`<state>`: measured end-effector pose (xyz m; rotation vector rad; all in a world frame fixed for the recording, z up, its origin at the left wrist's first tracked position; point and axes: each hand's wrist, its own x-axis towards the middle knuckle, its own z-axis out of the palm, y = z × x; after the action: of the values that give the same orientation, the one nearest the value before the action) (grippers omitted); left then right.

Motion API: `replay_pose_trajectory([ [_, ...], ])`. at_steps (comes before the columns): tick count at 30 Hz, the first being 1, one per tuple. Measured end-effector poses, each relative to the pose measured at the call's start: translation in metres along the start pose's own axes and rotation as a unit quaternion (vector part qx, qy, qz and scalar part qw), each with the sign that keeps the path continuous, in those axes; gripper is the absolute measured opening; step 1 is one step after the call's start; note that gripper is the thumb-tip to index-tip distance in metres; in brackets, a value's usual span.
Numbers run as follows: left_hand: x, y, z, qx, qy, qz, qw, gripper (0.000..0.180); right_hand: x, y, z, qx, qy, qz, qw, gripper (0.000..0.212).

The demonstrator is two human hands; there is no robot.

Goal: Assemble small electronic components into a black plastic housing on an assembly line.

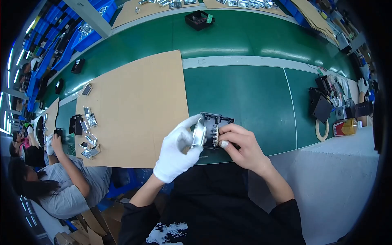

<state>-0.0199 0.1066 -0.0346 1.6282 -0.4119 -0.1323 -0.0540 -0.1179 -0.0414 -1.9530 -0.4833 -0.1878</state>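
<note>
At the near edge of the green bench, a black open housing [222, 121] is held between my two hands. My left hand [174, 152], in a white glove, grips a shiny curved metal piece [199, 135] at the housing's left side, its thumb and fingers curled round it. My bare right hand [241, 146] is closed at the right side, with a white wrap on one fingertip. Its thumb and forefinger pinch at a strip of small metal parts [215, 136] inside the housing. The fingers partly cover the strip and the housing's right wall.
Left of my hands lies a cardboard sheet [134, 110] with several metal parts [90, 118] along its left side. A black tray [199, 20] sits across the bench. To the right are a tape roll [322, 130] and a yellow-labelled bottle [345, 127]. A co-worker [69, 183] sits at left.
</note>
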Motion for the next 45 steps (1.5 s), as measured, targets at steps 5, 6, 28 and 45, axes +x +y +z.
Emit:
replay_pose_trajectory([
  [5,-0.014,0.051,-0.008,-0.028,-0.148,-0.133,0.980,0.019,-0.006,0.000,-0.002,0.065,0.005,0.099,0.993,0.010],
  [6,-0.011,0.054,-0.003,0.027,-0.191,-0.135,0.972,0.018,-0.006,0.000,0.001,0.072,0.015,0.098,0.992,0.010],
  [28,0.012,0.045,-0.023,0.144,-0.326,-0.156,0.921,0.018,0.001,0.008,0.006,0.075,0.035,0.072,0.994,0.010],
  [45,0.012,-0.005,-0.011,-0.056,-0.063,-0.080,0.993,0.071,0.005,0.001,0.000,0.028,-0.021,0.004,0.999,0.013],
])
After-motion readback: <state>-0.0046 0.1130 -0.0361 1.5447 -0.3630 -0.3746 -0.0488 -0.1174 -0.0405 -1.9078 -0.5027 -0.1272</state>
